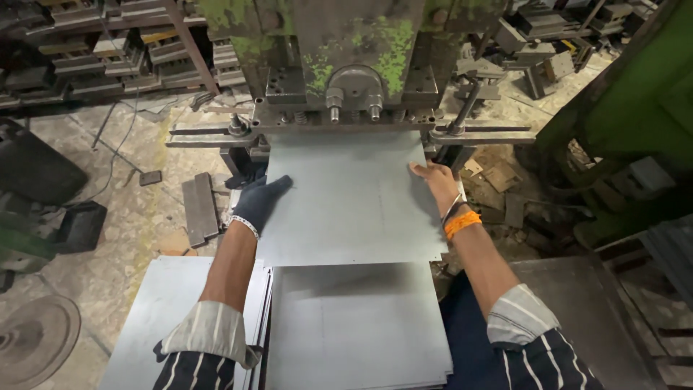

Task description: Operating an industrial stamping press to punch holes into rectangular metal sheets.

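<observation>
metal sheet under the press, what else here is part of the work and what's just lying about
In use:
metal sheet
left hand, gloved, on its left edge
right hand, bare, on its right edge
press
stacked sheets

Lying about:
metal block on the floor
round disc
scrap pieces

The press bed carries a grey metal sheet between both hands; nearer than the hands, stacked sheets lie flat.
</observation>
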